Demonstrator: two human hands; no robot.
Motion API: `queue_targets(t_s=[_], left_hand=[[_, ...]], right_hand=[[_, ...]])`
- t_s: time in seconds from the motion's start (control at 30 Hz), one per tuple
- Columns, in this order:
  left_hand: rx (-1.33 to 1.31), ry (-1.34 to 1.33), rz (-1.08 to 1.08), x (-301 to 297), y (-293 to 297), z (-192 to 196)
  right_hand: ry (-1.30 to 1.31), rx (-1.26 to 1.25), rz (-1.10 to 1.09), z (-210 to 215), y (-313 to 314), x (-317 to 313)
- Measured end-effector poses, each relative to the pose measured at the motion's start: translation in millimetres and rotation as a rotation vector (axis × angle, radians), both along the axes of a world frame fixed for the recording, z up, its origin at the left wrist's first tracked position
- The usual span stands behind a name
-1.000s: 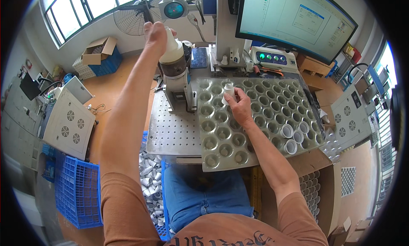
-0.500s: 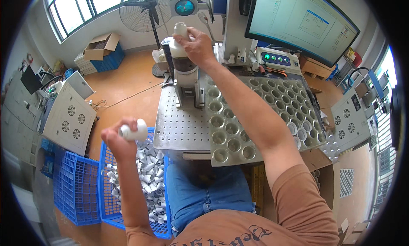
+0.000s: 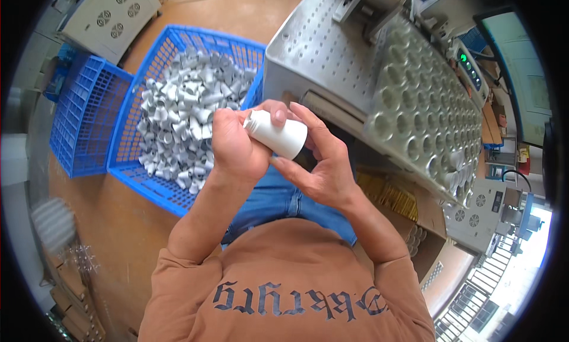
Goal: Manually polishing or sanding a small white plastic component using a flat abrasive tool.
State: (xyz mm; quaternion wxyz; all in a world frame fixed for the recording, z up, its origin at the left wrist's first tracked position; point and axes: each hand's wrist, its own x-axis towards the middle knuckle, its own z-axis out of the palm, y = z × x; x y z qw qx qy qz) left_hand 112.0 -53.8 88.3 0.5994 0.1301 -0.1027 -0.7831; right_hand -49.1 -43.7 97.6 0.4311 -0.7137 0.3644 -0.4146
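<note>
A white plastic bottle (image 3: 283, 137) with a ridged neck lies tilted in front of my body, its neck toward the left and its wide end toward the right. My left hand (image 3: 240, 146) is closed around its neck end, with fingertips on top of the body. Around the wide end curve the fingers and thumb of my right hand (image 3: 326, 167), their tips at the bottle's sides. A dark gap shows between that palm and the bottle's end.
Left of my hands stands a blue plastic basket (image 3: 213, 36) heaped with small white and grey pieces (image 3: 189, 99). Another blue crate (image 3: 86, 117) is beside it. At right are the perforated metal table (image 3: 332, 45) and a tray with round holes (image 3: 388, 146).
My right hand has come down from the machine fixture, and my left hand has moved inward with a bottle. Both hands now meet at one bottle; the view has turned downward.
</note>
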Motion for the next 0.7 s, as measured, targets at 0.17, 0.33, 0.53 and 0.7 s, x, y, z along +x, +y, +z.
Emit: queue_targets(t_s=[0.17, 0.33, 0.53, 0.7], left_hand=[[0.118, -0.168, 0.046, 4, 32, -31], [0.091, -0.377, 0.01, 12, 53, -58], [0.158, -0.386, 0.059, 7, 61, -65], [0.124, -0.683, 0.096, 7, 55, -69]], right_hand=[[-0.431, 0.632, -0.038, -27, 41, 10], [-0.57, 1.1, 0.149, -39, 59, 1], [-0.67, 1.236, 0.23, -50, 58, 0], [-0.715, 1.32, 0.249, -52, 54, -1]])
